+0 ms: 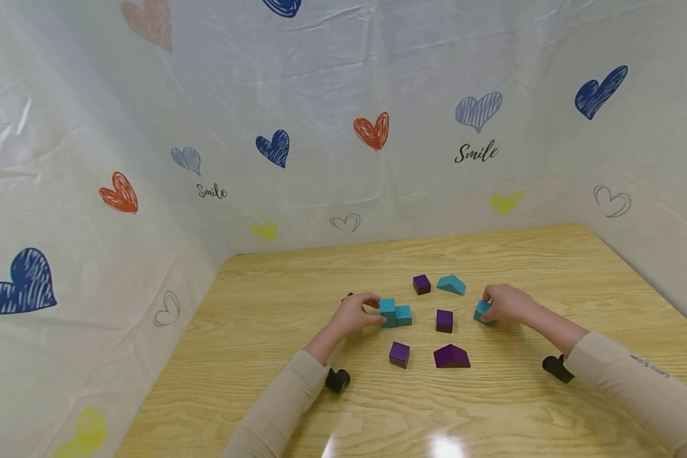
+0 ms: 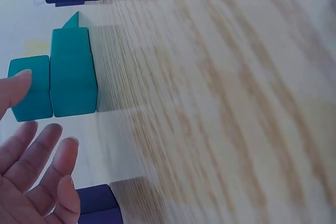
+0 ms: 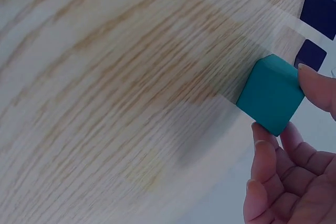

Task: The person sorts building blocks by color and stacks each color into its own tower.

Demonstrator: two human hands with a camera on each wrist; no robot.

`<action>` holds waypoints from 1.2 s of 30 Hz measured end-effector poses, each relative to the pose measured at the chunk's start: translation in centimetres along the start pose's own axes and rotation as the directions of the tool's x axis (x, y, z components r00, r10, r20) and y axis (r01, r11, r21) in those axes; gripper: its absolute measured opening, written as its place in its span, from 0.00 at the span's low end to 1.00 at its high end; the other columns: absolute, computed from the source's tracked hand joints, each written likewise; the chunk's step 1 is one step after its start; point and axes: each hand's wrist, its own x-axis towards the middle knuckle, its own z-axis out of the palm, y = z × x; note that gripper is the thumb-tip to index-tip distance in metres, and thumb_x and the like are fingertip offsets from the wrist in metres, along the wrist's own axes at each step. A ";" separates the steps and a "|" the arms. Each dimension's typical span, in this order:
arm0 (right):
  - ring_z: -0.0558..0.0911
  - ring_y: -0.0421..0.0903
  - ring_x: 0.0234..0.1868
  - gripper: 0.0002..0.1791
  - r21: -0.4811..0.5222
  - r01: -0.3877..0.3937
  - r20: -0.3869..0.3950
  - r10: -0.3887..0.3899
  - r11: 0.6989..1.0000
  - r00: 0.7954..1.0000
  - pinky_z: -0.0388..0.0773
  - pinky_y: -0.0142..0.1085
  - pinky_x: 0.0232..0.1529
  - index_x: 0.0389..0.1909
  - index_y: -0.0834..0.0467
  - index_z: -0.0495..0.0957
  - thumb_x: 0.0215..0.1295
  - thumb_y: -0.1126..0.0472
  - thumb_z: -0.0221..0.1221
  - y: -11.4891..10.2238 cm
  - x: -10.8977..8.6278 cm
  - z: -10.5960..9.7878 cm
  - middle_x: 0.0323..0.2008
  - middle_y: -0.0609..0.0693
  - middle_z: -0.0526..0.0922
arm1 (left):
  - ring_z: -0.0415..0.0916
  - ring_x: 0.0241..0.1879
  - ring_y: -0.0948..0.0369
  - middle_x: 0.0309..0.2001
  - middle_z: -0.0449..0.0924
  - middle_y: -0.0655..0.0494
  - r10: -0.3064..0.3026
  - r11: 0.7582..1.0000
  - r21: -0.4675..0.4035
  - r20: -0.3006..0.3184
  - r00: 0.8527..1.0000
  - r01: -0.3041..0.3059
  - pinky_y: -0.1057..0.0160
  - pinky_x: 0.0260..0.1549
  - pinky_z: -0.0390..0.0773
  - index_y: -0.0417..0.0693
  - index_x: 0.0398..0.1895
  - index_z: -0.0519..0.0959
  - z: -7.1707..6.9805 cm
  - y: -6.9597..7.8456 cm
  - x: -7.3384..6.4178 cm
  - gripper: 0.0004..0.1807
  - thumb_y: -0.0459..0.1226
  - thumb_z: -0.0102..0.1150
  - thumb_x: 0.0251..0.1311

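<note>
In the head view, my left hand (image 1: 353, 315) is at a small teal stack, its thumb and fingertips pinching the upper teal cube (image 1: 388, 308). That cube sits on a teal block (image 2: 73, 95), and another teal block (image 1: 404, 316) stands directly to the right of the lower one. Over to the right, my right hand (image 1: 506, 302) pinches a teal cube (image 3: 272, 95) between thumb and fingertips. This cube is tilted, close over the table, with its shadow beside it. A purple cube (image 1: 444, 321) stands between the two hands.
Behind are a purple cube (image 1: 421, 284) and a teal triangular block (image 1: 451, 284). Nearer me lie another purple cube (image 1: 399, 355) and a purple triangular block (image 1: 451, 357). A purple block (image 1: 348, 296) shows partly behind my left hand. Heart-printed sheets (image 1: 320, 184) border the wooden table (image 1: 252, 356).
</note>
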 end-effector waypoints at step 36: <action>0.75 0.45 0.31 0.18 0.105 0.333 -0.163 -0.314 0.937 0.935 0.71 0.35 0.30 0.43 0.70 0.78 0.52 0.65 0.63 -6.3 3.1 -1.4 0.38 0.61 0.80 | 0.70 0.32 0.63 0.44 0.80 0.53 0.058 0.997 -0.051 -0.077 0.995 -0.062 0.66 0.33 0.71 0.48 0.47 0.78 -0.2 0.3 -0.7 0.17 0.43 0.63 0.55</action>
